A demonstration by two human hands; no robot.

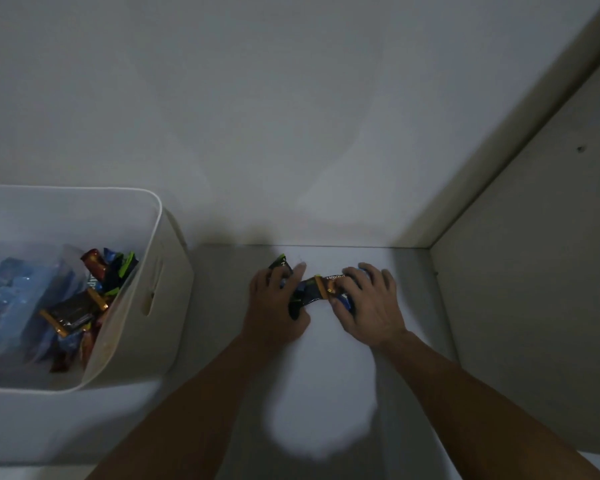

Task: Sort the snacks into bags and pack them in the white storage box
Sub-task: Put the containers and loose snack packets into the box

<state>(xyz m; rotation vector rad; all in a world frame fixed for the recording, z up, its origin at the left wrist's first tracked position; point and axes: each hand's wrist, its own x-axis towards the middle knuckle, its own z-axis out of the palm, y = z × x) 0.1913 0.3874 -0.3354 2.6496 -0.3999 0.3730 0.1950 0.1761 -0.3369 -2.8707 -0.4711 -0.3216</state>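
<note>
Gathering the last loose snack packets (pixel 314 289) at the far edge of the white surface (pixel 326 375), close to the back wall (pixel 291 98), likely bunching them together for bagging. Showing dark wrappers with orange and green trim, glossy and crinkled, lettering too blurred to read. Clasping one end with the left hand (pixel 274 308), fingers curled over a green-tipped packet; closing the right hand (pixel 369 301) over the other end, covering something blue. Sitting well apart to the left, the white storage box (pixel 160 216), already holding bagged snacks (pixel 73 306) of similar colours.
</note>
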